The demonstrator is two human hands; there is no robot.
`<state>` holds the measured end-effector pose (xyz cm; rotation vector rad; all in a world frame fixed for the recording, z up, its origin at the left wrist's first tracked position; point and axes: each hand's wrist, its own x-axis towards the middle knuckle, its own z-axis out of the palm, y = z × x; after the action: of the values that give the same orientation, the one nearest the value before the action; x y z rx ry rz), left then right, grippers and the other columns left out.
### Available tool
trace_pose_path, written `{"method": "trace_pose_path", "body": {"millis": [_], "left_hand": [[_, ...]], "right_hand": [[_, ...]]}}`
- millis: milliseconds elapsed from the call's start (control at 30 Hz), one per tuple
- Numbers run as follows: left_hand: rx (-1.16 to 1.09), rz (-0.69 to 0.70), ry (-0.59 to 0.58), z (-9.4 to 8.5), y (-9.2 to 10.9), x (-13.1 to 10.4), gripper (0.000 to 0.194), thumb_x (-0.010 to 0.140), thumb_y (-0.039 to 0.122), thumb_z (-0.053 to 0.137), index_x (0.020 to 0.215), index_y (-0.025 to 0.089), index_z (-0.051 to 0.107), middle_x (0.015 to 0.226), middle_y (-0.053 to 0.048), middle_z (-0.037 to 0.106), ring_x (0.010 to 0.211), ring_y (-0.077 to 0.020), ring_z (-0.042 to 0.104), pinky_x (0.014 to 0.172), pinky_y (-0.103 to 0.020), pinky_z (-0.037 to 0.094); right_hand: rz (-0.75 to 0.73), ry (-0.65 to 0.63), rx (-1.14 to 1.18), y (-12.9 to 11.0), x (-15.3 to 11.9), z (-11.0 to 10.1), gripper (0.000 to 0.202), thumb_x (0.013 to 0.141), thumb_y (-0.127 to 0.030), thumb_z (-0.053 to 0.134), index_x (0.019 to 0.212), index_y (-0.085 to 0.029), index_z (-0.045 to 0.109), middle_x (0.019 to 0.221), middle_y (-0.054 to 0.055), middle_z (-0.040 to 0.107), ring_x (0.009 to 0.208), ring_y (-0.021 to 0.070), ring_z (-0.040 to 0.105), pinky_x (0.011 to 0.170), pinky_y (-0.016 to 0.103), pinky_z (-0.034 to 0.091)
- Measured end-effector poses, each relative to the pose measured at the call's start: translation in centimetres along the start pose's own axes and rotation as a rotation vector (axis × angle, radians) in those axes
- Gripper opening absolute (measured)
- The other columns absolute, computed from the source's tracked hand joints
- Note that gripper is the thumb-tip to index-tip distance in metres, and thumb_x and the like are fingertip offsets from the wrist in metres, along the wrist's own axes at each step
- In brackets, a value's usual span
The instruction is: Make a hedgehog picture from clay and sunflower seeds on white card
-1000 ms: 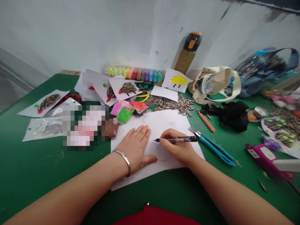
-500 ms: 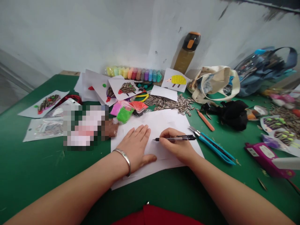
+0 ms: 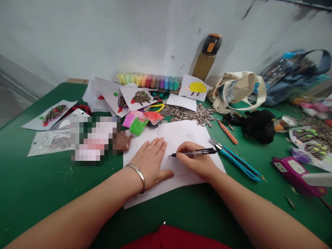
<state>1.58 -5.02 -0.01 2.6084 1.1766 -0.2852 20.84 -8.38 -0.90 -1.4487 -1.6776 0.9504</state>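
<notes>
My left hand (image 3: 150, 162) lies flat on a sheet of white paper (image 3: 178, 131), fingers stretched out and thumb pointing right. A silver bangle (image 3: 137, 174) circles that wrist. My right hand (image 3: 198, 162) grips a black pen (image 3: 193, 153), its tip pointing left at the paper; I cannot tell whether it touches. Right of the paper lie a blue utility knife (image 3: 234, 159) and an orange pencil-like tool (image 3: 228, 133). Bags of pink, green (image 3: 138, 126) and red clay touch or sit near the paper's upper left edge.
Sunflower seeds (image 3: 186, 114) are heaped behind the paper. Several hedgehog pictures (image 3: 140, 98) stand around a row of coloured clay packs (image 3: 149, 81). A water bottle (image 3: 207, 57), a cloth bag (image 3: 236, 91), a black bundle (image 3: 260, 126) and a magenta glue gun (image 3: 298, 174) are also on the green table (image 3: 52, 186).
Both hands and the pen hold nearly the same place on the paper. The whole view has shifted very slightly.
</notes>
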Motion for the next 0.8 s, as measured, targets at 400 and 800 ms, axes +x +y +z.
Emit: {"method": "trace_pose_path", "body": {"millis": [400, 800], "left_hand": [[-0.049, 0.001, -0.019, -0.26, -0.04, -0.08, 0.093, 0.080, 0.065, 0.054, 0.150, 0.008, 0.029, 0.159, -0.019, 0.018, 0.148, -0.0339, 0.015, 0.119, -0.051, 0.016], [-0.020, -0.010, -0.044, -0.39, 0.09, -0.05, 0.094, 0.081, 0.066, 0.052, 0.151, 0.008, 0.027, 0.160, -0.017, 0.016, 0.148, -0.0326, 0.014, 0.120, -0.049, 0.014]], "right_hand": [[-0.088, -0.059, -0.110, -0.12, 0.25, -0.29, 0.009, 0.080, -0.021, 0.062, 0.082, -0.020, 0.071, 0.079, 0.001, 0.073, 0.071, 0.0142, 0.064, 0.069, 0.026, 0.047], [-0.111, -0.093, -0.152, -0.18, 0.25, -0.51, 0.010, 0.080, -0.021, 0.064, 0.083, -0.022, 0.073, 0.081, 0.000, 0.074, 0.075, 0.0150, 0.064, 0.075, 0.028, 0.046]]}}
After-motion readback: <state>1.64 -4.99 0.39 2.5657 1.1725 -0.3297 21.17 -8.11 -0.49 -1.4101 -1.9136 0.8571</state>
